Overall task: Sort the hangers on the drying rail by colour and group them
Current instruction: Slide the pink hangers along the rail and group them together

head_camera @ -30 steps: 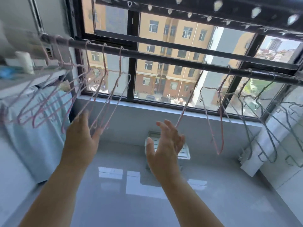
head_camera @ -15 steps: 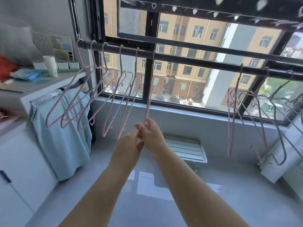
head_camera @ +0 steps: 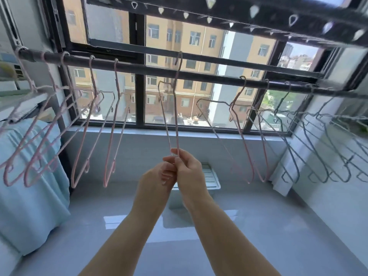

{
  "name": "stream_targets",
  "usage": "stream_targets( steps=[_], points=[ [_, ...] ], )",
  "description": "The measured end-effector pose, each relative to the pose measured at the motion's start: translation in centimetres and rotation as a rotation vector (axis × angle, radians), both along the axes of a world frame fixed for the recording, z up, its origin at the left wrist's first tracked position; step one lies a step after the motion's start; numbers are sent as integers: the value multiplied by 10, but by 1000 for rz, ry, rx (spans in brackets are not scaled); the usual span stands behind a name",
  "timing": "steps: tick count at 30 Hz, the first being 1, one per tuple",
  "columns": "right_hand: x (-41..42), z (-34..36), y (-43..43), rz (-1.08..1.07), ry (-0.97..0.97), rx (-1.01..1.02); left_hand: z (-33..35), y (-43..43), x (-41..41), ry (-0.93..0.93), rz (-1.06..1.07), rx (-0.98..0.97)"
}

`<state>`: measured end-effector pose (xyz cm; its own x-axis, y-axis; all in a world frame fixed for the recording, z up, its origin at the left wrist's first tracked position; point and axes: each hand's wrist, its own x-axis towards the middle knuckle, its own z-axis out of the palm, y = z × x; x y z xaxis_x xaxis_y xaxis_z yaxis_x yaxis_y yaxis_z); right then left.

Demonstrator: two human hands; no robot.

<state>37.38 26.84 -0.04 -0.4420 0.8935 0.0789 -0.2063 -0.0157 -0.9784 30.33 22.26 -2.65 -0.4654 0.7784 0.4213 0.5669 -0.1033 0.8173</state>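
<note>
Step in hand: I am moving one pink wire hanger (head_camera: 176, 116) toward the pink hanger group (head_camera: 111, 136) at the left of the dark metal drying rail (head_camera: 199, 74). My right hand (head_camera: 189, 170) pinches its lower corner. The left hand (head_camera: 157, 180) curls alongside, and I cannot tell its grip. The hook rides mid-rail. Next, I judge: carry it left and seat it beside the group. Two more pink hangers (head_camera: 242, 140) hang by the grey wire hangers (head_camera: 297, 172).

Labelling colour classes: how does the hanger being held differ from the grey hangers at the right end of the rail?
Colour: the held hanger is pink, the grey hangers grey. Grip: the right hand pinches the held hanger's low end; the grey hangers hang untouched. Spacing: the held hanger is alone midway along the rail; the grey hangers bunch together. Both are thin wire.
</note>
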Motion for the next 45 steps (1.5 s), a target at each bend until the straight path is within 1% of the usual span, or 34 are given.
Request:
stream_targets(
  steps=[2,4,8,12,22,24,26,27,28,29,30,32,34,37,39,42,45],
  points=[
    [15,2,9,-68,-36,28,-1,5,15,-146,-98,14],
    [32,5,20,-125,-68,46,-5,6,28,-218,-142,-4],
    [60,10,32,-146,-131,69,-14,5,37,-217,-109,-16],
    [77,8,37,-155,-134,51,-15,-2,42,-225,-59,3],
    [91,3,46,-153,-172,20,-19,-27,55,-225,27,38],
    [92,0,46,-165,-173,-11,-16,-32,46,-216,114,79],
    [91,-3,45,-183,-203,-21,-7,-38,27,-179,272,181],
    [90,-5,44,-213,-257,8,-1,-41,14,-153,350,224],
    [87,-6,41,-269,-346,79,4,-43,0,-123,420,249],
    [83,-8,36,-349,-451,187,8,-45,-16,-91,475,250],
    [77,-8,28,-424,-518,318,10,-46,-30,-55,518,224],
    [57,-6,8,-490,-521,550,11,-47,-51,-28,541,114],
    [30,-5,-6,-402,-511,653,6,-48,-64,-46,496,35],
    [-18,-8,-20,-83,-556,613,-5,-57,-78,-37,449,15],
    [-52,-13,-27,77,-562,537,-9,-65,-90,-50,416,-8],
    [-98,-15,-38,188,-527,410,-12,-71,-106,-107,282,-76],
    [-126,-12,-47,233,-361,130,-9,-74,-113,-84,186,-78]
  ],
)
